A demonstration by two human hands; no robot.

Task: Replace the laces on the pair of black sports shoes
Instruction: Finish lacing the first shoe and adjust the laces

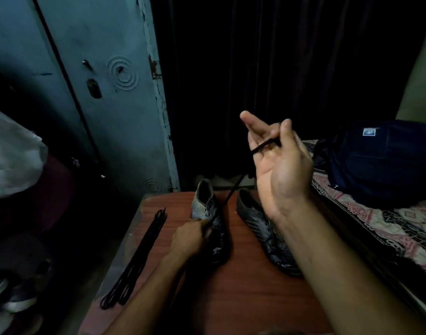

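Two black sports shoes lie side by side on a reddish wooden table (243, 298). My left hand (191, 239) rests on the left shoe (210, 213) and grips it near the eyelets. My right hand (277, 160) is raised above the right shoe (262, 228), palm toward me, pinching a black lace (231, 197) between thumb and fingers. The lace runs taut from that hand down to the left shoe. A bundle of black laces (139, 257) lies stretched along the table's left edge.
A grey-blue metal cupboard (105, 105) stands at the back left. A dark curtain hangs behind the table. On the right a bed with a patterned cover (388, 223) carries a dark blue bag (381, 160). Shoes (11, 298) sit on the floor at lower left.
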